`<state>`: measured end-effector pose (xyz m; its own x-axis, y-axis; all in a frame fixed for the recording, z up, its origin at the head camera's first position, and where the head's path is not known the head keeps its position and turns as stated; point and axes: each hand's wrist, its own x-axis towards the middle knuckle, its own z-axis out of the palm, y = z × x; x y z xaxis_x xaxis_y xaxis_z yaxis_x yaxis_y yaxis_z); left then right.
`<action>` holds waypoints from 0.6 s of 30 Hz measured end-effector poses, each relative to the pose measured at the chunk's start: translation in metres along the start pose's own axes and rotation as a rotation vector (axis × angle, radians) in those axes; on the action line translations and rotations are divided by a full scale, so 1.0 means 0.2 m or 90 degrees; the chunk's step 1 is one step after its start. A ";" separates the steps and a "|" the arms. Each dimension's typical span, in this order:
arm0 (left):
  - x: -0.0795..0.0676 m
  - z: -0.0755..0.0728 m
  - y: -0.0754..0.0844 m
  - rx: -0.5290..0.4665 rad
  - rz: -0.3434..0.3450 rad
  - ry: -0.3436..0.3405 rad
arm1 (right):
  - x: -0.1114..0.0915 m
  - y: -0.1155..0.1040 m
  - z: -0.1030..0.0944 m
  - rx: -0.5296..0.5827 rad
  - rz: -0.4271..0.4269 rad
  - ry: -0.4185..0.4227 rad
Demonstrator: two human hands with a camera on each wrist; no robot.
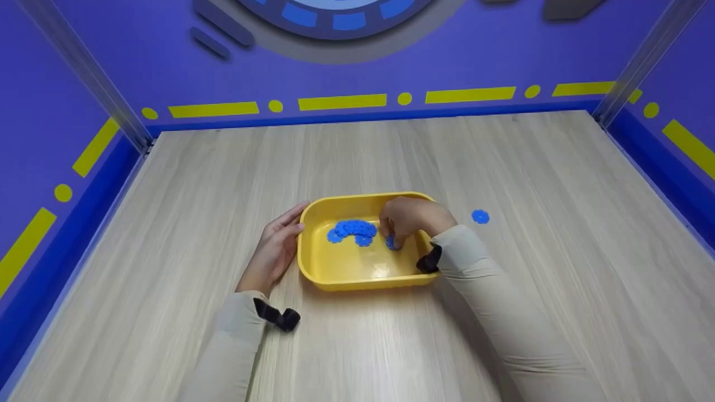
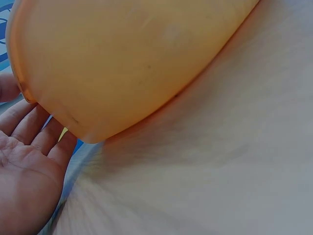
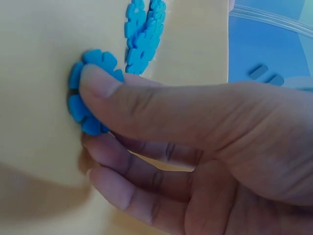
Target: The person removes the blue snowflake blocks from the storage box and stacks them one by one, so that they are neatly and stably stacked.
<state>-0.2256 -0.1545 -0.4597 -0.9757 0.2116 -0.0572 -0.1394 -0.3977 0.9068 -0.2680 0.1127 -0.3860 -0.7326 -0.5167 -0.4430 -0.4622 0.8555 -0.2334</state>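
Observation:
A yellow plastic tray (image 1: 341, 273) sits on the table, holding a cluster of blue flower-shaped discs (image 1: 356, 228). At the tray's left side my left hand (image 1: 277, 245) holds it, thumb at the rim and fingers reaching round the far corner; in the left wrist view the palm (image 2: 29, 171) shows beside the outer wall. My right hand (image 1: 410, 215) reaches inside the tray on the right. Between its thumb and fingers it pinches a blue notched disc (image 3: 95, 115), low over the tray floor; the thumb covers part of the disc.
One loose blue disc (image 1: 480, 216) lies on the wooden table (image 1: 357, 346) to the right of the tray. Purple panels with yellow marks (image 1: 342, 102) stand along the back and both sides. Black wrist cameras (image 1: 279, 317) sit on both wrists.

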 end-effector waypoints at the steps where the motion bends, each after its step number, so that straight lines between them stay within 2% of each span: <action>1: 0.00 0.00 0.00 0.001 0.000 0.001 | 0.00 0.00 0.00 0.005 0.003 0.000; 10: -0.01 0.00 0.00 -0.001 0.000 0.013 | -0.04 0.01 -0.02 0.094 0.048 0.006; 18: 0.00 0.01 0.00 -0.005 0.006 0.010 | -0.08 0.03 -0.07 0.099 -0.012 0.030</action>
<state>-0.2245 -0.1530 -0.4588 -0.9796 0.1933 -0.0555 -0.1316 -0.4072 0.9038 -0.2661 0.1257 -0.3677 -0.7491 -0.5308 -0.3965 -0.3965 0.8386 -0.3736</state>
